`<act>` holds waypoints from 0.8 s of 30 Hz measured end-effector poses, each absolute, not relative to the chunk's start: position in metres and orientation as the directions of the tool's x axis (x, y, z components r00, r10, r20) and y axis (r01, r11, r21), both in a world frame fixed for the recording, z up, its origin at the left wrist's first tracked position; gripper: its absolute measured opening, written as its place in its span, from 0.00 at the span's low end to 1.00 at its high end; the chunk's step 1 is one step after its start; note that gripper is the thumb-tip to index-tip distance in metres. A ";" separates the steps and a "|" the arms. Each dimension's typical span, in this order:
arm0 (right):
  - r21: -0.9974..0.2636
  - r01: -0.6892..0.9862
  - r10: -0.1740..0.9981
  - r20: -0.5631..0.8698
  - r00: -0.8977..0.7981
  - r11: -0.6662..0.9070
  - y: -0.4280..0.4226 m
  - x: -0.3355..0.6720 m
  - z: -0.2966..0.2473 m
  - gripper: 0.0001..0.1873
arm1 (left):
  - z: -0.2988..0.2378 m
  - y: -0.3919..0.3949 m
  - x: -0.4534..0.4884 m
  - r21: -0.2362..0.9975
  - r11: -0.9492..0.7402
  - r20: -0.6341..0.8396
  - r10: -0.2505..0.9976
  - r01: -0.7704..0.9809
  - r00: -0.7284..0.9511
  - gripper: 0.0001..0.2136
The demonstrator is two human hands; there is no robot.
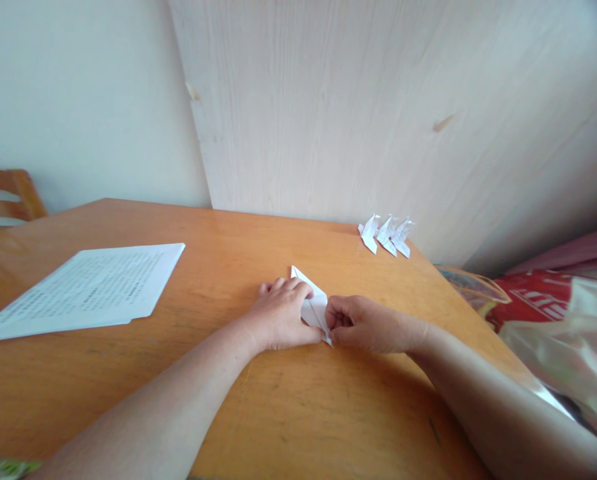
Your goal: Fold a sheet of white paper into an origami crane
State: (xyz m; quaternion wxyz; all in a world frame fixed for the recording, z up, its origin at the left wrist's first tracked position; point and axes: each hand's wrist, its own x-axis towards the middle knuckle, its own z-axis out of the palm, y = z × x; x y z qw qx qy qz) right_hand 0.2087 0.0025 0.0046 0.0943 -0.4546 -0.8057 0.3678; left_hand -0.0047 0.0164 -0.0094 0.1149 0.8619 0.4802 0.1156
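Note:
A folded white paper (314,308) with pointed ends and a crease down its length lies on the wooden table between my two hands. My left hand (284,315) holds it against the tabletop, fingers over its far left side and thumb by the near tip. At the right edge of the paper, my right hand (363,325) has its fingers curled in and pinches near the lower corner. The left hand partly covers the paper's left side, and the right fingertips are partly hidden.
Three folded paper figures (386,236) stand in a row at the table's (258,420) back right. A stack of printed sheets (93,283) lies on the left. Beyond the right edge are a red bag (538,297) and pale plastic (573,347). A wooden chair (26,193) stands far left.

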 end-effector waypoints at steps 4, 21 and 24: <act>-0.672 0.674 0.804 -0.196 -0.561 0.307 0.002 0.208 0.005 0.04 | -0.009 0.015 -0.004 0.313 -0.498 0.077 0.862 0.809 0.501 0.27; -0.685 0.660 0.785 -0.208 -0.584 0.309 0.001 0.211 0.008 0.04 | -0.009 0.015 -0.003 0.323 -0.483 0.079 0.871 0.814 0.486 0.26; -0.687 0.652 0.778 -0.202 -0.595 0.320 0.000 0.213 0.009 0.04 | -0.009 0.015 -0.003 0.324 -0.490 0.082 0.867 0.809 0.492 0.26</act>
